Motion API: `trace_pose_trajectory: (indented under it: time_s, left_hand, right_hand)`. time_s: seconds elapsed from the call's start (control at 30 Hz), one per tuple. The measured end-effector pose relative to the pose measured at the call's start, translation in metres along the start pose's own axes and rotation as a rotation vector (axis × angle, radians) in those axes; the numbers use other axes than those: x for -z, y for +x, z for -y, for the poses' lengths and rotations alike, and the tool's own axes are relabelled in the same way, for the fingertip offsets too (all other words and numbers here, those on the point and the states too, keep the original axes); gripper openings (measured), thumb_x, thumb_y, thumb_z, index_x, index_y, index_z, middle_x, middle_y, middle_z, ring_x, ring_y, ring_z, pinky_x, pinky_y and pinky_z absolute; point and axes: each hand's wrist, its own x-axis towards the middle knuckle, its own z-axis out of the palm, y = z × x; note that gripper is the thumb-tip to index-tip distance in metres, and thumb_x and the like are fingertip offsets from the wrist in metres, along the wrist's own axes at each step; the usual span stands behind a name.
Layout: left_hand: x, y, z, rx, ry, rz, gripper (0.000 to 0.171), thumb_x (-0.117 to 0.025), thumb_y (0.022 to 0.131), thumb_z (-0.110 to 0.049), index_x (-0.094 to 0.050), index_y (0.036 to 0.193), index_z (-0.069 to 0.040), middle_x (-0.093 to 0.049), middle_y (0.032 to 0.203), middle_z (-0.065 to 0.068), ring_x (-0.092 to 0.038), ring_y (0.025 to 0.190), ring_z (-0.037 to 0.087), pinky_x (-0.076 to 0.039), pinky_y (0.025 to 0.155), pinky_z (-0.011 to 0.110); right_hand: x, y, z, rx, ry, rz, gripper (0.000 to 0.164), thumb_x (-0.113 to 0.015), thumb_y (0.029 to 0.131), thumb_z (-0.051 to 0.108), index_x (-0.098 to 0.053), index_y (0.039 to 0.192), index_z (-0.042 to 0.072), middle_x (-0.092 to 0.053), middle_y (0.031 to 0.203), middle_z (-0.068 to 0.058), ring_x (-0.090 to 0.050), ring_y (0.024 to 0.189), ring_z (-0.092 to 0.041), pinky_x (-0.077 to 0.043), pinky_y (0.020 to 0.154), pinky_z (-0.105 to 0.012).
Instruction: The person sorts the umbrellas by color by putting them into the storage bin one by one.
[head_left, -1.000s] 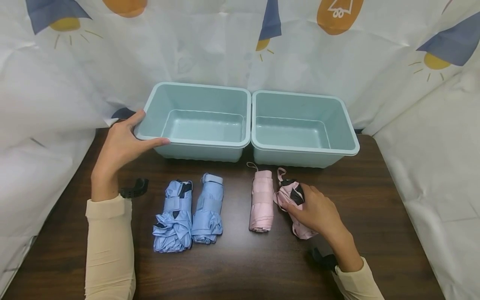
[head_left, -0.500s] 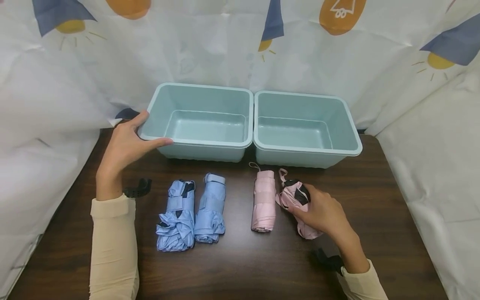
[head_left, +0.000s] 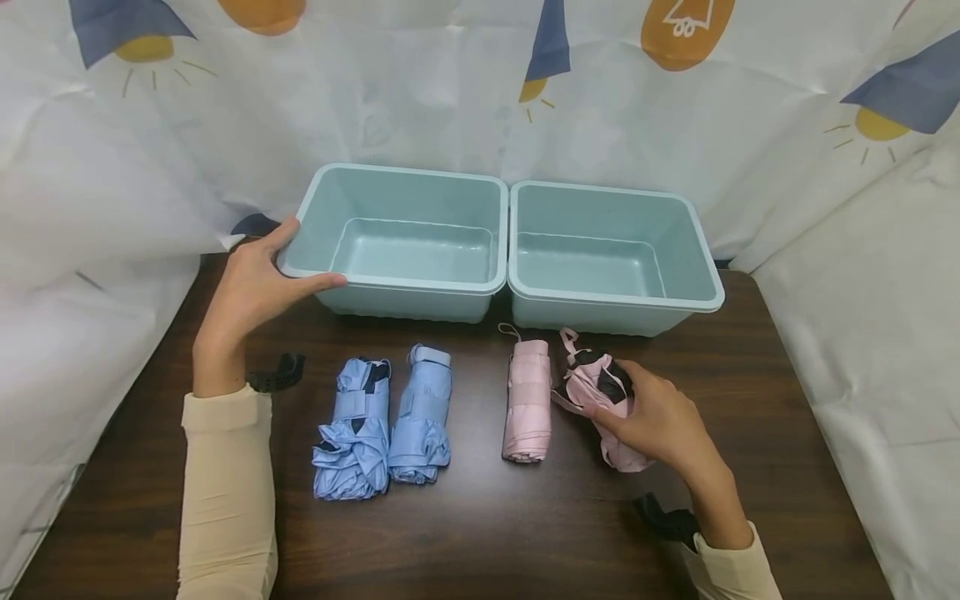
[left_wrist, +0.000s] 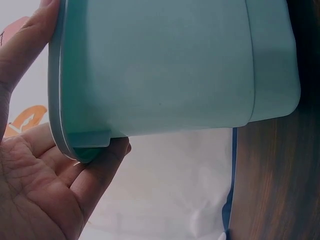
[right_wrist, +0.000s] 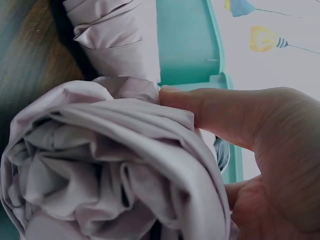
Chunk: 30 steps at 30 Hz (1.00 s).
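tabletop (head_left: 480, 533) bears blue umbrellas (head_left: 423, 408); left grip (head_left: 251, 287) clasps bin (head_left: 408, 302), right grip (head_left: 666, 423) rumpled pink umbrella (head_left: 588, 385).

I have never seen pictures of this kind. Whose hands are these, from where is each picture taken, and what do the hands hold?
There is no robot here: you see a person's bare left hand and right hand. The wide picture comes from a camera worn on the head, looking forward and down. The two close pictures come from cameras on the wrists, one for each hand.

On the dark table, the left box and the right box stand side by side. Before them lie what look like folded umbrellas: two blue umbrellas, a neat pink umbrella and a looser pink umbrella. The left hand holds the left box by the rim at its left end; the right hand grips the looser pink umbrella.
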Motion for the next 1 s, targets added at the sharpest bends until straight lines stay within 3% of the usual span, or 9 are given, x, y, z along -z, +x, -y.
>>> trace_pose_trajectory:
  time_s: [0.47,0.83,1.0]
  left_hand:
    - [0.000,0.001,0.003,0.001,0.031,-0.003,0.114,-0.085,0.082,-0.060,-0.022,0.170,-0.024,-0.037,0.170,0.021,-0.047,0.128,0.041,-0.044,0.100,0.066]
    - [0.000,0.001,0.005,-0.016,0.065,0.003,0.111,-0.083,0.085,-0.061,-0.019,0.169,-0.027,-0.024,0.177,0.013,-0.043,0.135,0.043,-0.041,0.100,0.066]
    - [0.000,0.002,0.006,-0.026,0.066,0.004,0.111,-0.082,0.085,-0.061,-0.018,0.169,-0.027,-0.025,0.176,0.014,-0.045,0.132,0.042,-0.041,0.101,0.066]
  right_hand:
    - [0.010,-0.001,0.005,0.035,0.027,-0.040,0.083,-0.082,0.086,0.054,-0.057,0.149,0.007,-0.074,0.128,-0.021,-0.072,0.103,-0.037,-0.054,0.075,-0.052]
    - [0.017,-0.006,0.010,0.088,0.057,-0.042,0.083,-0.082,0.087,0.053,-0.057,0.150,0.007,-0.070,0.138,-0.022,-0.071,0.116,-0.041,-0.056,0.089,-0.061]
    - [0.025,-0.010,0.011,0.099,0.067,-0.022,0.082,-0.082,0.087,0.051,-0.055,0.152,0.008,-0.071,0.137,-0.021,-0.073,0.111,-0.035,-0.057,0.086,-0.055]
